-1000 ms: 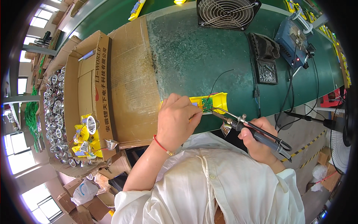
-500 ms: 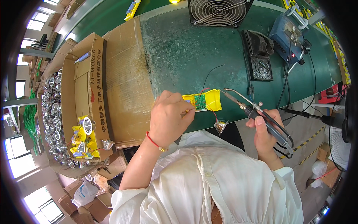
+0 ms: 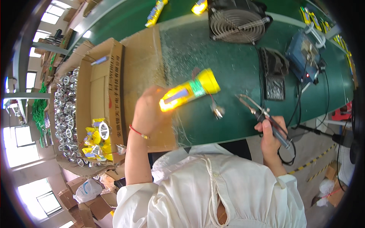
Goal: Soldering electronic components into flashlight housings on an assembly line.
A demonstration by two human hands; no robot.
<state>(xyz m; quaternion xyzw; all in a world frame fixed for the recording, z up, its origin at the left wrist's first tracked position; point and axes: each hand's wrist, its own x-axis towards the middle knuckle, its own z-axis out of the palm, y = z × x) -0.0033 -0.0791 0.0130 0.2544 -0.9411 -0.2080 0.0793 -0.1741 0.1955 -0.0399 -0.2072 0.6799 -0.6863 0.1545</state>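
Left hand (image 3: 150,106), left of centre in the frame, is gripping the left end of a yellow housing (image 3: 209,81); fingers are closing around it, fingertips mostly hiding; housing is sitting mid-frame, tilting up to the right; its left end is showing a bright yellow-orange glow; a blue cell (image 3: 179,94) and a green circuit board (image 3: 197,87) are lying inside it; 1 silver reflector (image 3: 217,111) is hanging just below the housing's right part, blurring a bit; right hand (image 3: 272,133), right of centre, is gripping a soldering iron (image 3: 280,137), fingers wrapping the handle, thumb lying along it; tip is pointing to the upper left, staying clear of the housing; green table (image 3: 228,68) is running behind; cardboard sheet (image 3: 142,64) is covering its left part; cardboard box (image 3: 119,76) at frame left is holding yellow parts (image 3: 95,142) at its lower end; loose reflectors (image 3: 67,114) are piling up beside it; black fan (image 3: 237,26) is standing at upper centre; blue station (image 3: 302,53) is sitting upper right, 1 red light glowing; black tray (image 3: 274,88) is lying left of it.
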